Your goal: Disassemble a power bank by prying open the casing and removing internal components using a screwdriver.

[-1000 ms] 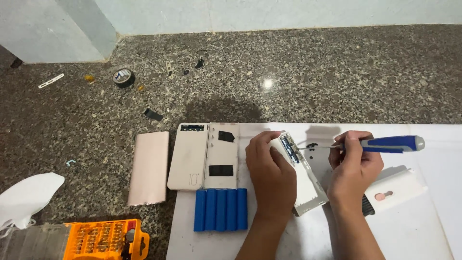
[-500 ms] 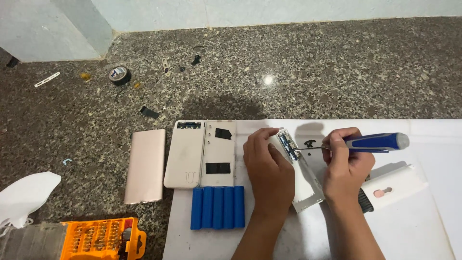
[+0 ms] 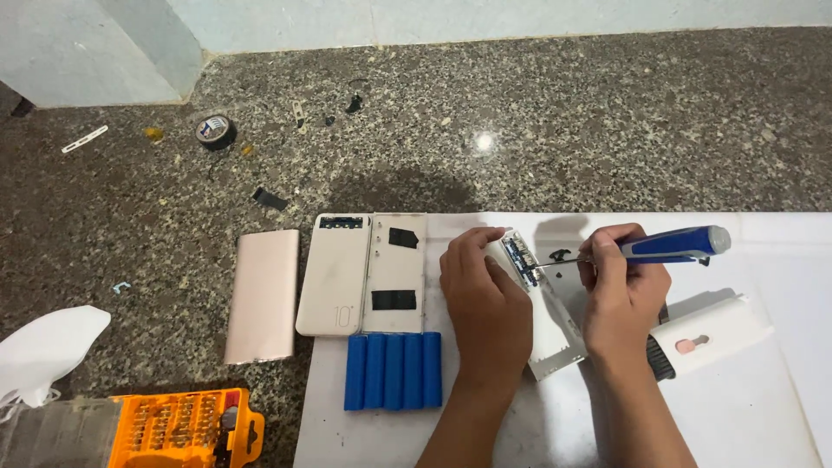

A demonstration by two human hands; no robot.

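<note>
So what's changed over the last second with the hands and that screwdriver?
Little. The right hand has tilted the blue-handled screwdriver slightly, handle end up, with its tip kept at the end of the white power bank case. The left hand still grips that case on edge. The blue battery cells, the opened white shells and the pink cover lie as before.

Single head-worn view, steeply downward and close over the white mat [image 3: 763, 416] on speckled floor [image 3: 563, 130].
</note>
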